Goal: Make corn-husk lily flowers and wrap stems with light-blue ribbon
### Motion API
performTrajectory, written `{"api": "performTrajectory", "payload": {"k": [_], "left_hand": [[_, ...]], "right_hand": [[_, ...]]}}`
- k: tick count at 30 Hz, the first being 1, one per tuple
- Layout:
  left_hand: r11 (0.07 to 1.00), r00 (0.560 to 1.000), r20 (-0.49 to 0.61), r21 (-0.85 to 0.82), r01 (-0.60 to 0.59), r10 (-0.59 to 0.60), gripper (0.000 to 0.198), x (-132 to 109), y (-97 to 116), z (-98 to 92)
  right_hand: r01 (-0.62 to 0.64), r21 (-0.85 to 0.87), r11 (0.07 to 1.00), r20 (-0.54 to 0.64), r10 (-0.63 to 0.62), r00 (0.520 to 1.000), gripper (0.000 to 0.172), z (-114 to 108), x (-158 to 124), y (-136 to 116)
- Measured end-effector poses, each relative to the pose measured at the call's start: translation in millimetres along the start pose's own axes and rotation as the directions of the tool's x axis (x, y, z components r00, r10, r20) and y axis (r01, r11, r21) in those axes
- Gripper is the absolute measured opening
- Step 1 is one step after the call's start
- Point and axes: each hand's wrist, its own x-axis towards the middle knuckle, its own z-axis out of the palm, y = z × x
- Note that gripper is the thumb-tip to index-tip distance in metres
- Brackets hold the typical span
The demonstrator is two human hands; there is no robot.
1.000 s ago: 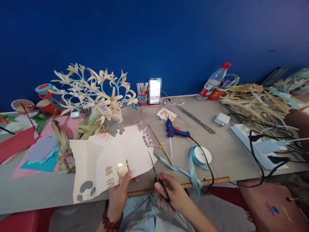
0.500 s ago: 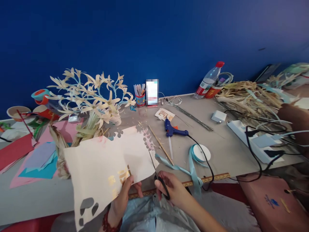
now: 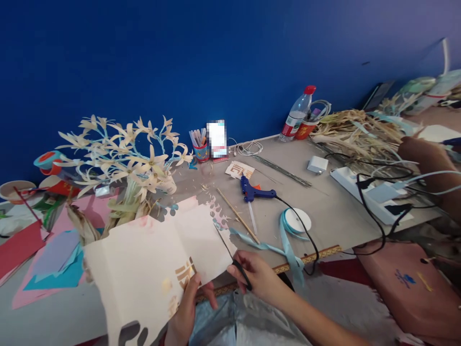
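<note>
White sheet (image 3: pixel 140 264) over near edge of surface (image 3: pixel 295 192); rounded cut-outs at far-right and near-left corners, brownish-gold printed characters, pink blush along far edge; left hand (image 3: pixel 190 295) pinching near edge; right hand (image 3: pixel 254 274) gripping black-handled scissors (image 3: pixel 242 273), blades across sheet's right part.

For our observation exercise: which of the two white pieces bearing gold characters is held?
The large sheet in the left hand, with rounded cut-outs; the smaller piece lies on the table by the glue gun.
</note>
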Motion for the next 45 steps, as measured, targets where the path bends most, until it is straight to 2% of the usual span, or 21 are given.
{"api": "performTrajectory", "payload": {"k": [5,8,11,15,20,27,32,35,39,45], "left_hand": [[0.99,0.999,0.02,0.13,-0.047,0.044,0.042,-2.6,-0.6,-5.2],[0.997,1.0,0.006,0.077,-0.008,0.007,0.048,-7.5,1.3,-0.9],[0.999,0.998,0.061,0.037,0.012,-0.015,0.056,-11.9,3.9,2.9],[0.998,0.997,0.077,0.061,0.0,-0.005,0.057,-13.9,6.7,2.9],[0.99,0.986,0.126,-0.071,0.122,-0.112,0.055,-15.9,8.0,4.5],[0.993,0.989,0.115,-0.054,0.101,-0.094,0.056,-19.9,2.2,4.2],[0.992,0.981,0.159,-0.049,0.117,-0.107,0.057,-23.3,-4.1,4.1],[0.995,0.982,0.161,-0.011,0.104,-0.101,0.061,-23.7,-5.6,2.4],[0.995,0.979,0.18,-0.003,0.099,-0.097,0.064,-25.3,-10.3,1.5],[0.986,0.982,0.129,-0.077,0.147,-0.137,0.062,-29.2,-17.6,0.0]], "right_hand": [[-0.004,-0.037,0.999,-0.011,0.004,1.0,0.048,2.6,1.7,-5.7],[-0.021,-0.082,0.996,0.034,0.024,0.999,0.05,1.2,3.5,-8.5],[0.013,-0.046,0.999,0.028,-0.012,1.0,0.053,0.8,6.1,-6.3],[0.025,0.001,1.0,0.028,-0.025,0.999,0.053,4.0,11.2,-3.5],[0.002,0.087,0.996,0.024,-0.004,1.0,0.054,8.8,16.5,-7.7],[-0.001,-0.005,1.0,0.012,0.001,1.0,0.052,8.8,19.4,-9.1],[0.119,-0.105,0.987,-0.008,-0.12,0.993,0.049,6.2,27.0,-11.3],[0.162,-0.103,0.981,-0.011,-0.164,0.986,0.05,7.0,30.0,-10.5],[0.154,-0.112,0.982,0.0,-0.155,0.988,0.05,7.2,32.3,-11.8],[0.137,-0.146,0.98,-0.038,-0.144,0.989,0.049,10.9,37.1,-10.6]]}}
